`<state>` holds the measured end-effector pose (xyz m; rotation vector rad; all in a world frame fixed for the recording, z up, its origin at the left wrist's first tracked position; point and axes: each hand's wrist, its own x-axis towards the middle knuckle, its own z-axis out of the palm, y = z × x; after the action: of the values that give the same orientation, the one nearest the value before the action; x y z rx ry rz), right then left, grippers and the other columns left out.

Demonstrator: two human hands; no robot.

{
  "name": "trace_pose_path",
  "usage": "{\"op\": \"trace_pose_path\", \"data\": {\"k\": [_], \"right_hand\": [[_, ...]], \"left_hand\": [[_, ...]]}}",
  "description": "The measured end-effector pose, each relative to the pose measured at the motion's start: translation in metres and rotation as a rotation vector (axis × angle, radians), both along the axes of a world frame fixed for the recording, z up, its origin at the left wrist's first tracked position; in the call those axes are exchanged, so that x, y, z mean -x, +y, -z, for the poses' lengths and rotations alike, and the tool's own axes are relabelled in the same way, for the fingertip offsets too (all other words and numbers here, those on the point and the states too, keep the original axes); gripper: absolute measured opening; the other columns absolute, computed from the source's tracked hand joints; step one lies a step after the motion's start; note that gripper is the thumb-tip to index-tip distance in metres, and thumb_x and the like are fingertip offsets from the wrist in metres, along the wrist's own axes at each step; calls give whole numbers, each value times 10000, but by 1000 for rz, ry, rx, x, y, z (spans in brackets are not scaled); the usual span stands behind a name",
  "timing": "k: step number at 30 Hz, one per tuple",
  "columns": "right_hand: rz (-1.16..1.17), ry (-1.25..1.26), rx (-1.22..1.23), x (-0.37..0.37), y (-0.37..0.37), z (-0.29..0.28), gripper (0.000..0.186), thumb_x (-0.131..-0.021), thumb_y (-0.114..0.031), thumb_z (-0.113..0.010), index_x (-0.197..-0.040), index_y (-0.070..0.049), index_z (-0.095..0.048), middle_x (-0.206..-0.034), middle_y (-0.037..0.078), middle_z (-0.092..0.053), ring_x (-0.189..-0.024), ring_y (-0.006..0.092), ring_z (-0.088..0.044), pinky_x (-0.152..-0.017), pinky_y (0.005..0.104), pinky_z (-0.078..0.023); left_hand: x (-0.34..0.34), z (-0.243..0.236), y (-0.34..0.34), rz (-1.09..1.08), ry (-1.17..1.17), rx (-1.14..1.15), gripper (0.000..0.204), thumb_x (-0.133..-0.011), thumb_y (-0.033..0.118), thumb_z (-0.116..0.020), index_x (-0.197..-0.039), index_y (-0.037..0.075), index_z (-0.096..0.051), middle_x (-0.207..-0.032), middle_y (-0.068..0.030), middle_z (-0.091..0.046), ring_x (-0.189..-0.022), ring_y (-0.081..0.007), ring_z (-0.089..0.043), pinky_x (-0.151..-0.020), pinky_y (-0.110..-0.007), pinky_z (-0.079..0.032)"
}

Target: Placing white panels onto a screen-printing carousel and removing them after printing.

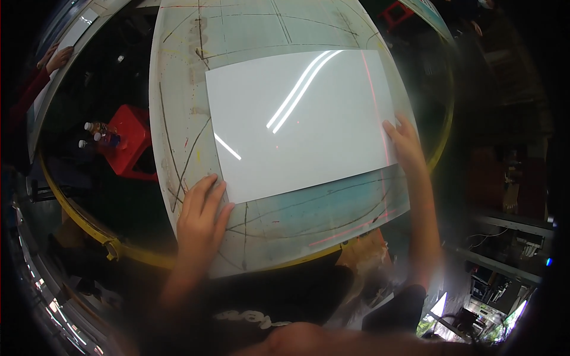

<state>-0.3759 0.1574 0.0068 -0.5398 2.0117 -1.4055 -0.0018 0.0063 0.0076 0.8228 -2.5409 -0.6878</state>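
A glossy white rectangular sheet [320,148] lies on a pale, marked platen-like board [178,71], with bright lamp reflections on its surface. At the sheet's near left corner rests my left hand [202,213], its fingers stretched out and apart against the edge. My right hand [405,142] is at the right edge, thumb on the sheet and fingers spread along the border. A red laser line runs down the right part of the sheet and onto the board. Another red line crosses the board's near end.
A red stool [130,133] with several bottles [108,140] stands left of the board. A yellow rail [77,216] curves around below it. At the far left, another person's hand [59,59] touches a white sheet. Another red stool [396,15] is at the far right.
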Motion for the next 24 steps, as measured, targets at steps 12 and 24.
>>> {"op": "trace_pose_path", "data": {"k": [12, 24], "right_hand": [[-24, -5, -1, 4, -5, 3, 367, -939, -149, -558, -1247, 11, -438, -936, 132, -675, -845, 140, -631, -780, 258, -475], [-21, 39, -56, 1, -6, 1, 363, -935, -136, -561, -1240, 28, -451, -941, 141, -675, -830, 133, -632, -757, 245, -484]], "left_hand": [[2, -1, 0, -17, 16, 3, 327, -750, 42, -698, -1063, -5, -616, -1177, -155, -556, -1048, -341, -558, -867, -402, -469], [3, -2, 2, -46, 17, -20, 277, -765, 19, -674, -1036, -6, -621, -1153, -157, -562, -1042, -335, -556, -875, -392, -458]]}}
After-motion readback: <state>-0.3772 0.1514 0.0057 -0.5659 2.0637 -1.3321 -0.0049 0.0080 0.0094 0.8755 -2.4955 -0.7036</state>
